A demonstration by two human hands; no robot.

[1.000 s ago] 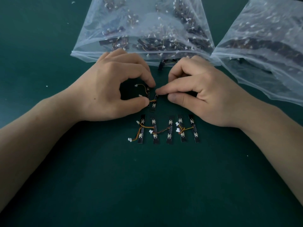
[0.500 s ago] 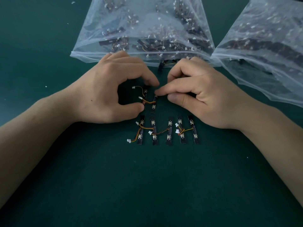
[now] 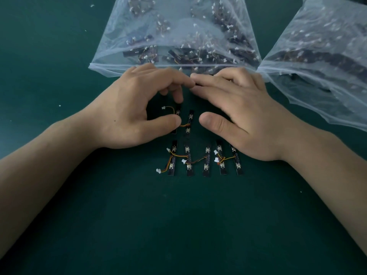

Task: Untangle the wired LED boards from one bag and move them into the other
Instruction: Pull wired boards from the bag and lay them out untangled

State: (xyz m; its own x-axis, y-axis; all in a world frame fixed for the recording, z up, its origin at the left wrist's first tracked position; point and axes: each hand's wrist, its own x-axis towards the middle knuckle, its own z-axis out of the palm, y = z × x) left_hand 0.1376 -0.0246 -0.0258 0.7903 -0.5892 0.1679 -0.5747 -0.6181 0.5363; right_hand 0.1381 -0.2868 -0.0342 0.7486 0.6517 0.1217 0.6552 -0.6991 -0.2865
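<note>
Our right hand (image 3: 244, 120) has let go of the new pair (image 3: 189, 122) and gone flat toward the bag (image 3: 119, 46) mouth, left hand (image 3: 129, 114) still pinching one board (image 3: 178, 113) end-to-end above the row (image 3: 206, 159) of five, so we reckon that pair's sorted.

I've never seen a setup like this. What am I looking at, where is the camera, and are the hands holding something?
No machine: a person works bare-handed, filmed by one head-worn camera looking down. On the green table lie two clear plastic bags, the middle bag and the right bag, both holding wired LED boards. A row of five boards lies loose, with two upper boards above. The left hand pinches the left upper board between thumb and forefinger. The right hand is open, fingers stretched toward the middle bag's mouth.
</note>
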